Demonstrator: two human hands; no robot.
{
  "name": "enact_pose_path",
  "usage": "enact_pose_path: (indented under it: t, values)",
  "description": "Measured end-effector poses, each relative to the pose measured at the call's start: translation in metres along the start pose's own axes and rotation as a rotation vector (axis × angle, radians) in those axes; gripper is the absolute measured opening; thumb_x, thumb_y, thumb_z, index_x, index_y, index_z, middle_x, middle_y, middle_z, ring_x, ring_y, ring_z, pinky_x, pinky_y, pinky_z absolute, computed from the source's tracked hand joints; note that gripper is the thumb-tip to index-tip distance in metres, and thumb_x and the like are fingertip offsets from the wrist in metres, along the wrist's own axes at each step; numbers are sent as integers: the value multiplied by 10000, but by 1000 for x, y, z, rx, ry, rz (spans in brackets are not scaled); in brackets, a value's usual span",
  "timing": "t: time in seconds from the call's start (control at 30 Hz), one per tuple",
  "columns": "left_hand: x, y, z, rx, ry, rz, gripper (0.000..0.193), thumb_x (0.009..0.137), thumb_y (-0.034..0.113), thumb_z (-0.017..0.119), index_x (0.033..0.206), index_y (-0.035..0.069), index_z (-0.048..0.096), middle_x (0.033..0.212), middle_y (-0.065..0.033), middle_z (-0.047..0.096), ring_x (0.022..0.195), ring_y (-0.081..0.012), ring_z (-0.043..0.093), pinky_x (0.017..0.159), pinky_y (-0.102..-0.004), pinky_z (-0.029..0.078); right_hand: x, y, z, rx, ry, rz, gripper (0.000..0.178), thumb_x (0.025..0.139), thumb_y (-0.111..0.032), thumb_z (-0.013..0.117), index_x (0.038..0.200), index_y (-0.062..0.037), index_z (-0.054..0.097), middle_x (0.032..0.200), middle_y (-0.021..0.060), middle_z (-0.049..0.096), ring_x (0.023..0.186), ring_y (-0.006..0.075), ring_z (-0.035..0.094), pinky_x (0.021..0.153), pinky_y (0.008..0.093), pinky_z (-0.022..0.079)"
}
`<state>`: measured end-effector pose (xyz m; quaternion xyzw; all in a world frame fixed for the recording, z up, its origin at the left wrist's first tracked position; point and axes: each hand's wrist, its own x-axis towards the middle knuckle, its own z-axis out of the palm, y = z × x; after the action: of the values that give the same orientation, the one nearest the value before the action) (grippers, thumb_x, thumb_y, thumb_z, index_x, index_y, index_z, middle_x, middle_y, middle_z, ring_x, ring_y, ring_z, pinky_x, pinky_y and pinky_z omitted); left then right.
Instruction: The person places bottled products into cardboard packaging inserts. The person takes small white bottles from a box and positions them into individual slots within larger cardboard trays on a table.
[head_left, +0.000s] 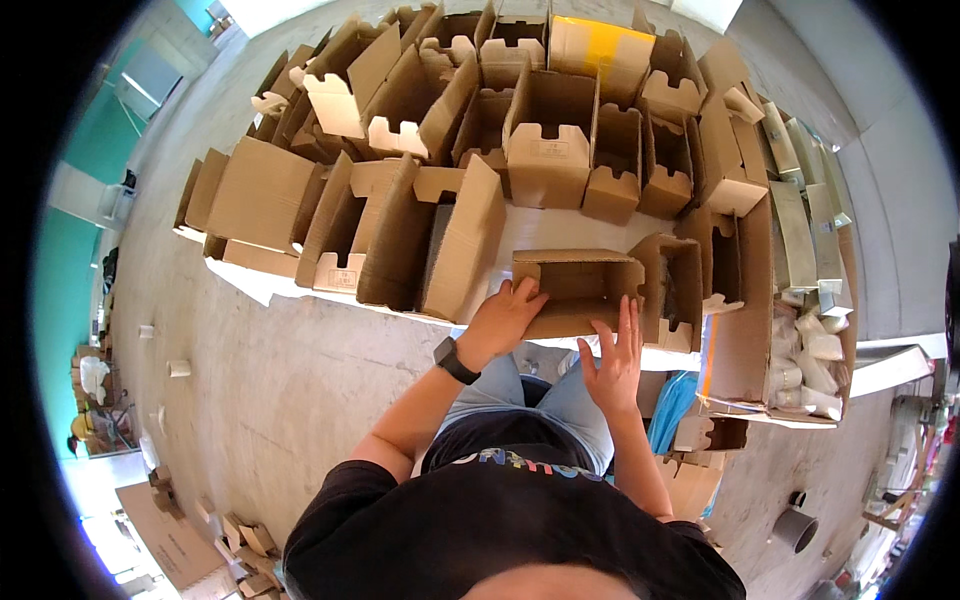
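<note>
In front of me lies a small open cardboard box (565, 320) with its inside facing up. My left hand (503, 318), with a dark watch on the wrist, has its fingers bent over the box's left end. At the right end, my right hand (612, 362) has its fingers stretched out and spread, the tips by the near right corner. The box looks bare inside. Close on its right stands another narrow open box (682, 275) with something dark in it. A taller open box (475, 245) leans left of my left hand.
Several rows of open cardboard boxes (548, 165) fill the table's far side; one has yellow tape (603, 38). At the right, a large carton (740, 350) sits beside white-wrapped packets (805, 360) and long pale boxes (795, 235). Blue plastic (673, 410) hangs below the table. A grey bin (796, 530) is on the floor.
</note>
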<state>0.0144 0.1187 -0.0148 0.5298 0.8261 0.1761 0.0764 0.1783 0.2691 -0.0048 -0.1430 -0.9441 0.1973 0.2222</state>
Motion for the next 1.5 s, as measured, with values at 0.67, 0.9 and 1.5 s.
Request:
enact_pose_path:
  t: [0.67, 0.9, 1.5]
  values:
    - [-16, -3, -11, -468, 319, -164, 799, 803, 237, 745, 1406, -19, 287, 1511, -221, 149, 1383, -413, 259, 1093, -441, 338, 24, 0, 10, 11, 35, 80, 326, 877, -299, 675, 1104, -69, 636, 1474, 323, 264, 1368, 511, 267, 1052, 582, 337]
    - [-2, -4, -2, -1057, 435, -476, 554, 897, 258, 662, 1365, 58, 445, 1523, -168, 212, 1388, -346, 293, 1031, -422, 400, 26, 0, 12, 25, 45, 84, 315, 875, -297, 678, 1082, -63, 639, 1483, 327, 243, 1374, 516, 249, 1067, 574, 325]
    - [-1, 21, 31, -660, 626, -355, 640, 918, 99, 577, 1471, 25, 263, 1461, -271, 334, 1347, -424, 347, 1083, -440, 338, 20, 1, 14, 34, 35, 94, 350, 858, -317, 696, 1107, -81, 627, 1481, 327, 237, 1382, 506, 234, 1082, 567, 305]
